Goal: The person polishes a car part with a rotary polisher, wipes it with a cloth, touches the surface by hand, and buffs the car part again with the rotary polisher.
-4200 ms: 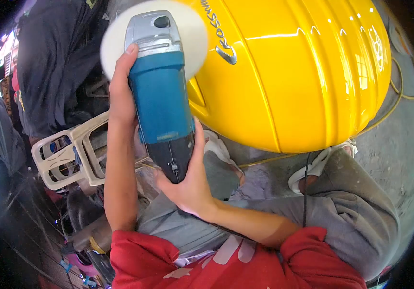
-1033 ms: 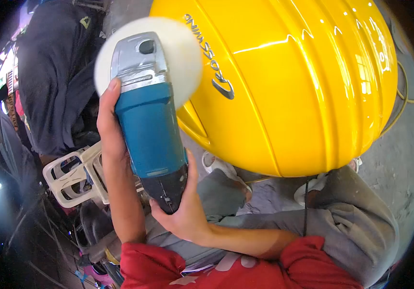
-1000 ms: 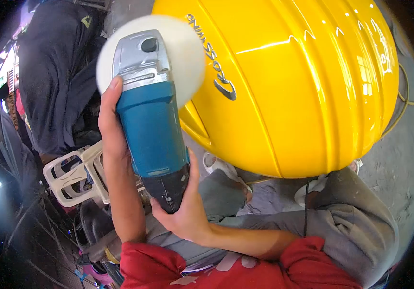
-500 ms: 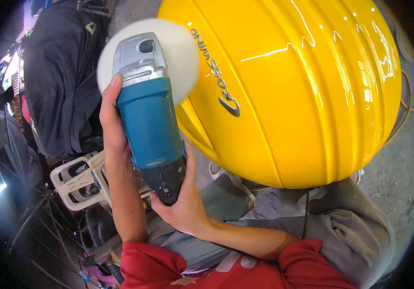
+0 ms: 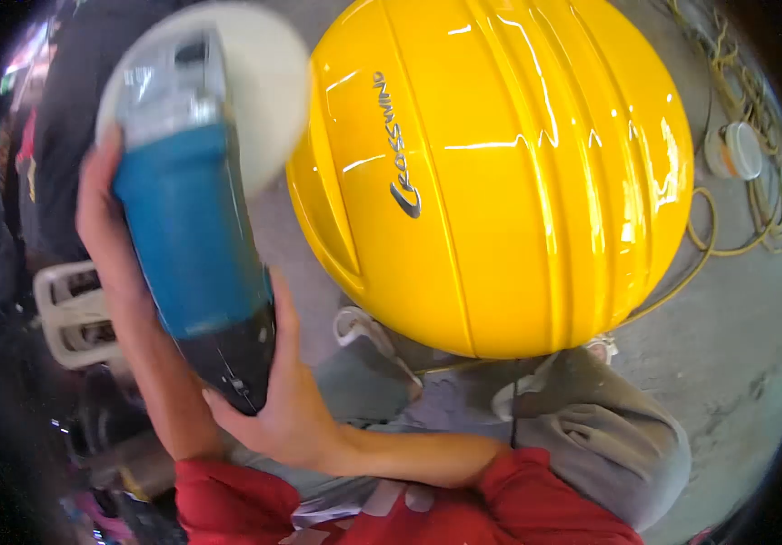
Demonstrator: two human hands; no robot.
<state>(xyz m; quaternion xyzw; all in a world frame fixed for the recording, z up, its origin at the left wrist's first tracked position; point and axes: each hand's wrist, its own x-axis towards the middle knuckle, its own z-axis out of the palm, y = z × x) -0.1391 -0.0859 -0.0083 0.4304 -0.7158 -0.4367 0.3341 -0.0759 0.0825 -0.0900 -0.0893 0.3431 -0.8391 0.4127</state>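
Polisher is slanting lengthwise
Disc end is pointing forward-left; left hand is gripping the side, right hand clasping the tail

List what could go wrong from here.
The white pad on the polisher sits beside the edge of the yellow panel in this view, so it might catch there. The left hand is close to the pad; a slip could bring them together. The black cord might snag on the legs.
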